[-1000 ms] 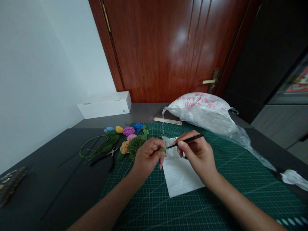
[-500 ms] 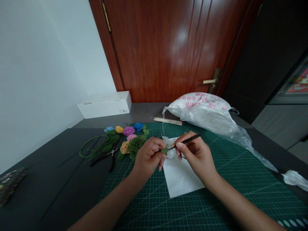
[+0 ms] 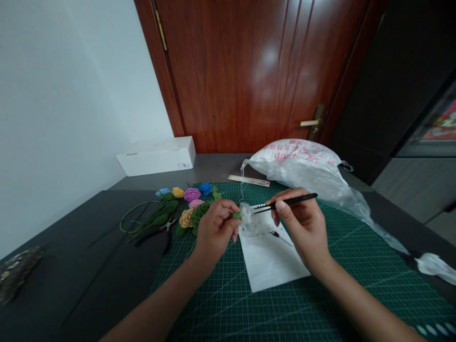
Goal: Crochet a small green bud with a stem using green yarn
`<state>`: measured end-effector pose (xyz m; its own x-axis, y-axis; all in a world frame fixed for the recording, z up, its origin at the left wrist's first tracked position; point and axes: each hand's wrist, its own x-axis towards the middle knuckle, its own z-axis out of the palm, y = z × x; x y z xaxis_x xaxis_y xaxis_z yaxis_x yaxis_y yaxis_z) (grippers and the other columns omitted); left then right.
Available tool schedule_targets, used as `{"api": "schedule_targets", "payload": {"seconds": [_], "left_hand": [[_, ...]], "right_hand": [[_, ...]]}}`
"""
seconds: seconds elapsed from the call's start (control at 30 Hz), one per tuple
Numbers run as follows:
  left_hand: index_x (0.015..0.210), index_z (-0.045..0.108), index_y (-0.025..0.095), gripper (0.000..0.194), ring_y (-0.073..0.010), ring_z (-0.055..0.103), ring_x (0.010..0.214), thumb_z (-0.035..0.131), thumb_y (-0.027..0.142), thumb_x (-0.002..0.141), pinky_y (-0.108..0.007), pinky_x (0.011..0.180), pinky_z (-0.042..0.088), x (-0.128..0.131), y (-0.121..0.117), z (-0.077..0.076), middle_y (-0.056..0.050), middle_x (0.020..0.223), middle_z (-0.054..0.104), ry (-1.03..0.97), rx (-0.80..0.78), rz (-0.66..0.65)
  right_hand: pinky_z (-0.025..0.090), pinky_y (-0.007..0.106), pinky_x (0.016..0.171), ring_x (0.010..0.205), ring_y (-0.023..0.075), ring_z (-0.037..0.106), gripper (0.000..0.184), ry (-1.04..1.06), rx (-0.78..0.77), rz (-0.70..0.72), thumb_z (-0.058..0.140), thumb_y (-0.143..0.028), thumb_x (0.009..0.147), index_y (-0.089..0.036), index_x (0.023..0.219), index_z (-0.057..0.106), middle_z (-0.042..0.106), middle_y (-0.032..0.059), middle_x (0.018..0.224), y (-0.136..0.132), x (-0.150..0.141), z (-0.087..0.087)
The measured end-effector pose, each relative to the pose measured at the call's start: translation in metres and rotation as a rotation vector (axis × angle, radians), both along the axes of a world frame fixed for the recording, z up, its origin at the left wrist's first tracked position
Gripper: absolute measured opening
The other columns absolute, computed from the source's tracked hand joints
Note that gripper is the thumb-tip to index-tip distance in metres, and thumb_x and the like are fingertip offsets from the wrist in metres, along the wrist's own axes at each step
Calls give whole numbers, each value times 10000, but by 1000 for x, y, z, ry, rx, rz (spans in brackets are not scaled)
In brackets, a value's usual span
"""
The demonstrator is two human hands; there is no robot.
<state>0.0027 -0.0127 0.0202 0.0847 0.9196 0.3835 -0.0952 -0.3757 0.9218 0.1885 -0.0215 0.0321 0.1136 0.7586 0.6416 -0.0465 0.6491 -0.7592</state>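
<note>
Over mat (image 3: 213, 304): L hand (image 3: 216, 227) pinches green pc (image 3: 236, 215), mostly hidden; R hand (image 3: 305, 225) grips blk tweezers (image 3: 302, 198).

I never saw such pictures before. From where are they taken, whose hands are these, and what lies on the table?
No machine works here. One camera, worn on the person's head, looks forward and down. The person's left hand pinches a small green piece. Their right hand holds black tweezers, tips apart, near white fluff. Below is paper on a green mat. To the left lie flowers, yarn and pliers; farther back on the table are a box and a plastic bag.
</note>
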Motion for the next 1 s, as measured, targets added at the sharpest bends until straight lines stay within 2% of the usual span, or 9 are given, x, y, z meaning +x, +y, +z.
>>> {"api": "schedule_targets", "payload": {"seconds": [0.17,0.33,0.57,1.0], "left_hand": [[880,594,193,164,-99,575,453,649,85,769,-201,419,483,-2,1,-1,67,623,592,14,4,10],[858,600,191,157,-99,605,480,670,85,767,-213,465,512,-2,0,-4,57,666,612,36,21,3],[850,602,190,158,-93,614,480,680,80,768,-212,472,520,-1,-2,-4,51,697,626,43,10,-28],[823,588,184,154,-96,584,420,656,82,731,-216,423,517,2,-2,-2,68,576,621,-23,-77,-52]], "right_hand": [[522,256,542,651,128,627,36,-69,-11,18,664,-262,956,-233,943,647,678,25,907,-1,-2,-2],[533,243,540,626,114,617,49,-4,-73,-1,674,-268,956,-238,949,636,674,9,893,2,-8,-8],[523,242,511,569,118,607,51,-15,-86,46,672,-249,958,-221,920,656,632,-21,711,-2,-9,-7],[481,215,500,524,93,588,86,-1,-106,83,683,-229,950,-200,873,657,636,-31,659,-2,-10,-7]]}}
